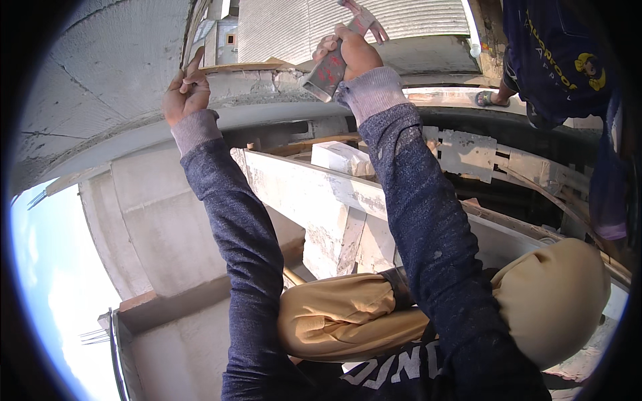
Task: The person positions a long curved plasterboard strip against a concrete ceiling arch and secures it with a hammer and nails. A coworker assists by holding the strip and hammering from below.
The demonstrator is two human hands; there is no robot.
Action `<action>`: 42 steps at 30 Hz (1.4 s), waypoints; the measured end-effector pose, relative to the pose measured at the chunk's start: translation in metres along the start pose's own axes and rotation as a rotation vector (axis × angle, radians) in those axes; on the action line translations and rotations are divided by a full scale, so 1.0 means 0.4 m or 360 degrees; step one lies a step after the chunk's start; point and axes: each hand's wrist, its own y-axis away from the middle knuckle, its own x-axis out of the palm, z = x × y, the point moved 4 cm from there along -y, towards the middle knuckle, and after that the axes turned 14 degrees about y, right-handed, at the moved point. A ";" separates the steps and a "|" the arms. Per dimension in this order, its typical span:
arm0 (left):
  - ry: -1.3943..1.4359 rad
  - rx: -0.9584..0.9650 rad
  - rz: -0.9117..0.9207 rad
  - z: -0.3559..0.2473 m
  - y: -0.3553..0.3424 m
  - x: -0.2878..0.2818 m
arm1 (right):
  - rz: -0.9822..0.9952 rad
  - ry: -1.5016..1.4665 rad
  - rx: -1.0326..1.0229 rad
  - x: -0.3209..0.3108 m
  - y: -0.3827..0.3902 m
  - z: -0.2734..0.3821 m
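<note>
My right hand point(354, 53) is raised at the upper middle, its fingers wrapped round a claw hammer point(326, 77). The hammer's head points up and away, and its wide grey handle end with red marks sticks out below my fist. To the left, my left hand point(187, 93) is at the edge of a rough concrete slab point(107, 73). One finger points upward while the others curl in together; whatever they may pinch is too small or hidden to name. A ledge with chipped mortar point(267, 81) runs between my two hands.
A pale beam point(294, 177) crosses beneath my forearms, with a white block point(342, 158) behind it. At the right stands another person in a dark purple shirt point(555, 60), a sandalled foot point(493, 99) on the ledge. A corrugated roof point(287, 30) lies beyond. My bent knees point(548, 301) are below.
</note>
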 end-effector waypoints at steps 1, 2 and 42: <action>0.0012 0.0005 -0.0018 0.001 0.001 0.010 | -0.0131 -0.0310 -0.0112 -0.022 -0.031 -0.025; -0.0024 0.0014 -0.0035 0.004 0.012 0.008 | -0.0231 -0.0310 -0.0077 0.022 0.017 -0.030; -0.1250 0.0231 -0.0035 -0.021 0.103 -0.077 | -0.0130 0.0686 0.0371 0.033 0.140 -0.012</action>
